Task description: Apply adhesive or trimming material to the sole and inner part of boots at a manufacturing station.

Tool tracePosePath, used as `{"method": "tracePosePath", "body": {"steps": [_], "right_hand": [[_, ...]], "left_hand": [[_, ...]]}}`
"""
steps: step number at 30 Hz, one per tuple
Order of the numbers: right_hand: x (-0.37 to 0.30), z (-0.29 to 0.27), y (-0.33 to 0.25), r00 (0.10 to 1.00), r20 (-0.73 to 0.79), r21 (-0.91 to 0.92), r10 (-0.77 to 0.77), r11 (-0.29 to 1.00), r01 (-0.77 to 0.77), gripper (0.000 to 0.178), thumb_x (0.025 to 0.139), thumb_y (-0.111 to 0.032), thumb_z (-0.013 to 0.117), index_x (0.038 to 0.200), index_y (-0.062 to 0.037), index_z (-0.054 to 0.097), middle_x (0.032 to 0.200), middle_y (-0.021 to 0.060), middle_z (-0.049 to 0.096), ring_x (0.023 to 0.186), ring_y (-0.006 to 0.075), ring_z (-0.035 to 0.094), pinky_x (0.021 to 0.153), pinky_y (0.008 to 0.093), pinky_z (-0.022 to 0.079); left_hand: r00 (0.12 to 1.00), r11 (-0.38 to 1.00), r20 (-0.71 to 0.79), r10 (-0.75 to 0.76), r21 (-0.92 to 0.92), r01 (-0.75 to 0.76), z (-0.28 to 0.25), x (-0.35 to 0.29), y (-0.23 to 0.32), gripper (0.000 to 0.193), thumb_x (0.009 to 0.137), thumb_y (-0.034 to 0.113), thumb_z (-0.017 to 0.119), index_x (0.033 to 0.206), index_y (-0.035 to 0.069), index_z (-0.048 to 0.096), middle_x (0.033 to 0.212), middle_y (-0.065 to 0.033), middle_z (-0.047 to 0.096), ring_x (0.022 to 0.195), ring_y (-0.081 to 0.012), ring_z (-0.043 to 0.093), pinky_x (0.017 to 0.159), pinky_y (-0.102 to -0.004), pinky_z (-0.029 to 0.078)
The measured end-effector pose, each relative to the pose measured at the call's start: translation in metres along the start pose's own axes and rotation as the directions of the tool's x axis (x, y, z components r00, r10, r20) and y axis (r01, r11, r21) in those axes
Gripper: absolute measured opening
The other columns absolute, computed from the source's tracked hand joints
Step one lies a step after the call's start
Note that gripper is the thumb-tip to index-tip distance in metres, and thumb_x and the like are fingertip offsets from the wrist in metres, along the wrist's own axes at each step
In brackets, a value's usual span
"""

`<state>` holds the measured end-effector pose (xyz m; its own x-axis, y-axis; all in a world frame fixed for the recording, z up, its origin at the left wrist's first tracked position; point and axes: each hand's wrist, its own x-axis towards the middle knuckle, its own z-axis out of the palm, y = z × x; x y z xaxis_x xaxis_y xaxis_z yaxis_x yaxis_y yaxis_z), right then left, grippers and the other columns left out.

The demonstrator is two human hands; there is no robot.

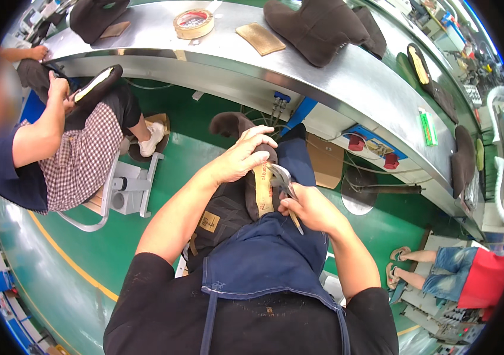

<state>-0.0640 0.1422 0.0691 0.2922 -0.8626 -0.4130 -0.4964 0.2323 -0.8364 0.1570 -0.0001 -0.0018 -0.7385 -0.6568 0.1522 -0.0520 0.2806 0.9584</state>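
On the lap, left hand (241, 158) grips half-hidden brown boot (232, 126); right hand (307, 207) clenches pliers (283, 180).

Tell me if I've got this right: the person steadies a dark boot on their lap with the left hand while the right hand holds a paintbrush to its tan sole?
Not quite. The head view shows the right hand holding metal pincers, not a paintbrush. The left hand does steady the dark boot, tan sole up.

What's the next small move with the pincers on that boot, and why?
Probably close the pincers on the upper's edge and pull it over the tan insole. The right hand has them at that edge, and the left hand steadies the dark boot.
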Motion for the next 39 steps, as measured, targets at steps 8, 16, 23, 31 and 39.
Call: {"method": "tracePosePath", "body": {"steps": [8,16,23,31,39], "right_hand": [[0.002,0.019,-0.025,0.886,-0.379,-0.223,-0.268,0.955,0.194,0.060,0.103,-0.004,0.058,0.159,-0.0031,0.036,0.112,0.0258,0.067,0.099,0.0397,0.071,0.085,0.0415,0.057],[0.044,0.030,0.006,0.655,-0.439,-0.523,-0.615,0.768,0.370,0.068,0.095,0.002,0.063,0.158,-0.0095,0.041,0.095,0.0174,0.065,0.079,0.0377,0.068,0.070,0.0451,0.056],[0.051,0.027,0.010,0.705,-0.356,-0.628,-0.614,0.716,0.305,0.066,0.091,0.005,0.065,0.154,-0.0007,0.045,0.090,0.0163,0.065,0.074,0.0328,0.068,0.065,0.0416,0.055],[0.057,0.029,0.012,0.713,-0.347,-0.657,-0.610,0.700,0.280,0.073,0.086,0.000,0.076,0.153,-0.0154,0.051,0.084,0.0115,0.061,0.067,0.0291,0.063,0.066,0.0385,0.055],[0.042,0.044,0.044,0.885,-0.461,0.071,-0.065,0.991,0.109,0.081,0.074,-0.024,0.096,0.133,0.0034,0.048,0.112,0.0132,0.065,0.100,0.0201,0.065,0.088,0.0360,0.055]], "left_hand": [[0.990,0.987,0.135,0.034,0.149,-0.054,-0.012,0.000,0.001,0.044,0.100,0.025,0.064,0.141,0.013,0.054,0.163,-0.0181,0.033,0.156,-0.0387,0.024,0.127,-0.0497,0.022],[0.980,0.991,0.197,-0.026,0.135,0.000,-0.023,0.007,-0.002,0.052,0.095,0.023,0.068,0.143,0.012,0.050,0.165,-0.0182,0.031,0.159,-0.0383,0.019,0.128,-0.0508,0.020],[0.978,0.989,0.206,-0.028,0.150,-0.003,-0.031,0.019,-0.004,0.060,0.089,0.026,0.073,0.143,0.011,0.050,0.160,-0.0169,0.038,0.158,-0.0382,0.021,0.129,-0.0500,0.019],[0.986,0.986,0.166,-0.029,0.168,0.000,-0.025,0.017,0.007,0.071,0.079,0.025,0.079,0.143,0.011,0.050,0.160,-0.0166,0.037,0.156,-0.0365,0.024,0.128,-0.0481,0.022],[0.999,0.998,-0.031,0.008,0.061,-0.006,-0.001,-0.021,0.015,0.073,0.071,0.022,0.077,0.139,0.009,0.055,0.161,-0.0152,0.037,0.158,-0.0355,0.021,0.127,-0.0497,0.024]]}}
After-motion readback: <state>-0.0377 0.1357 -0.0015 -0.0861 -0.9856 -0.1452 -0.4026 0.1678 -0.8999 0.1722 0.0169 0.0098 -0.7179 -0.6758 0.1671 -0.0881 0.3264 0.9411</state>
